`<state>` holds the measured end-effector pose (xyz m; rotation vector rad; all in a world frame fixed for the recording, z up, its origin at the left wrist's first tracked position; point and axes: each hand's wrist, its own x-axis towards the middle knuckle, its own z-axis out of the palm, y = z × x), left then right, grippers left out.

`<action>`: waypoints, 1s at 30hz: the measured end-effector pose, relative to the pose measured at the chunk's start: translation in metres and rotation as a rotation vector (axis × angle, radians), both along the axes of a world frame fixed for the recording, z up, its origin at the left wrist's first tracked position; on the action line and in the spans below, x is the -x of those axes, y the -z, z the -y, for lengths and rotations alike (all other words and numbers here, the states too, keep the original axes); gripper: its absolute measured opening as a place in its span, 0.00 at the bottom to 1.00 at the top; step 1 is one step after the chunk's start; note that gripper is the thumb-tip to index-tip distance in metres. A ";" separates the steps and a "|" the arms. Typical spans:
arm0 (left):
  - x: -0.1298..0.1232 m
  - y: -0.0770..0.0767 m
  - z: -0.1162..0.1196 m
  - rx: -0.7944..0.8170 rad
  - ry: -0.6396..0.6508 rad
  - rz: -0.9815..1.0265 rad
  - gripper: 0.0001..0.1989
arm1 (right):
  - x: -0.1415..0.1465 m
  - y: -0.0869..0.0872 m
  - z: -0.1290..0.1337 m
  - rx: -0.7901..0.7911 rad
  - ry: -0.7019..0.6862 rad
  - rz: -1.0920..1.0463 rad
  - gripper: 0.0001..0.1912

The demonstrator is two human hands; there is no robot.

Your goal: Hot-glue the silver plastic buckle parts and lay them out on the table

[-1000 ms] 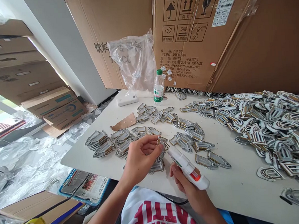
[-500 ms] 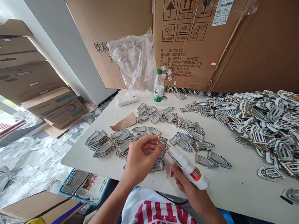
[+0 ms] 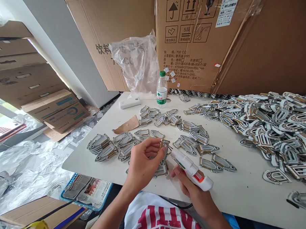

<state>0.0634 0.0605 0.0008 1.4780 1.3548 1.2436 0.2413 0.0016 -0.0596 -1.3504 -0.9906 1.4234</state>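
My left hand (image 3: 145,160) is closed, its thumb and fingers pinching a small grey arched frame piece (image 3: 165,146) near the table's front middle. My right hand (image 3: 190,183) wraps round a white glue gun (image 3: 188,167) with an orange-red part at its side. The gun's tip points up and left, close to the held piece; whether they touch I cannot tell. Similar arched pieces lie around both hands: a stacked group (image 3: 101,147) on the left, others (image 3: 187,145) behind and right of the gun.
A large heap of arched pieces (image 3: 275,122) covers the right side of the white table (image 3: 84,161). Towards the back stand a green-capped bottle (image 3: 161,90), a white box-like device (image 3: 129,102) and a plastic bag (image 3: 140,67). Brown paper (image 3: 126,124) lies left of centre. Cardboard boxes (image 3: 185,35) rise behind.
The glue gun and my right hand have shifted slightly left. My left hand still grips the piece in nearly the same place.
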 end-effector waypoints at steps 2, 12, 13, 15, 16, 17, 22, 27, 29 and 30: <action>-0.001 0.002 0.001 -0.090 -0.031 -0.056 0.07 | -0.001 -0.002 -0.001 -0.005 -0.018 -0.031 0.31; 0.008 0.009 -0.005 -0.323 -0.005 -0.301 0.08 | -0.004 -0.005 -0.005 -0.001 -0.097 -0.177 0.27; 0.008 0.009 -0.006 -0.301 -0.017 -0.284 0.08 | -0.005 -0.004 -0.006 -0.011 -0.102 -0.182 0.27; 0.007 0.009 -0.008 -0.246 -0.051 -0.240 0.08 | -0.007 -0.001 -0.006 -0.029 -0.124 -0.214 0.26; 0.006 0.008 -0.009 -0.217 -0.068 -0.221 0.07 | -0.008 0.000 -0.007 -0.038 -0.132 -0.244 0.25; 0.005 0.008 -0.010 -0.193 -0.081 -0.210 0.07 | -0.009 0.002 -0.007 -0.047 -0.131 -0.279 0.24; 0.003 0.005 -0.018 -0.156 -0.115 -0.314 0.06 | -0.011 0.013 -0.007 -0.133 0.093 -0.396 0.20; -0.003 -0.004 -0.031 -0.109 0.033 -0.543 0.13 | -0.008 0.014 -0.006 -0.140 0.277 -0.445 0.18; -0.005 -0.007 -0.036 -0.052 0.139 -0.661 0.14 | -0.008 0.011 -0.006 -0.126 0.309 -0.466 0.18; -0.006 -0.007 -0.039 -0.024 0.188 -0.714 0.13 | -0.007 0.010 -0.007 -0.122 0.320 -0.470 0.18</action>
